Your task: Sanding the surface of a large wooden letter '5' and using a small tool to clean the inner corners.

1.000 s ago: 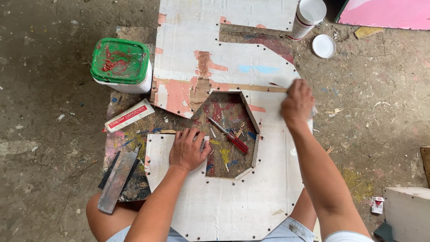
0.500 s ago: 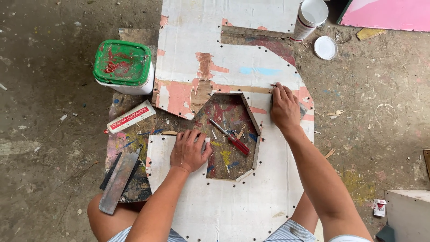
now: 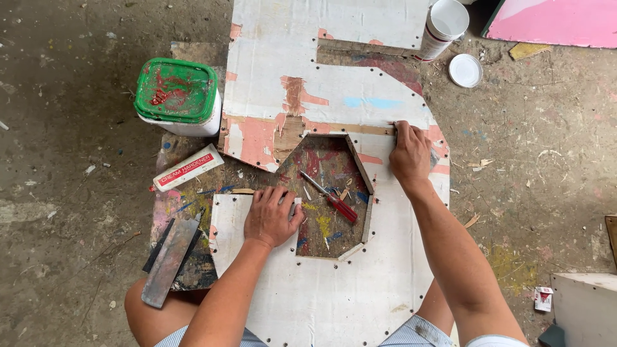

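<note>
A large white board, cut like a big numeral with an angular hole, lies on the floor; its paint is peeled to pink and wood in places. My left hand presses flat on the board's edge at the hole's left side. My right hand rests at the upper right of the hole, fingers curled on a thin scraping tool against a bare wooden strip; the tool is mostly hidden. A red-handled screwdriver lies inside the hole.
A white tub with a green lid stands at the left. Below it lie a small red-and-white box and a flat metal scraper. A white cup and a round lid sit top right, beside a pink panel.
My right hand has slid down and left along the wooden strip, from the board's right edge toward the hole. My left hand has stayed in place.
</note>
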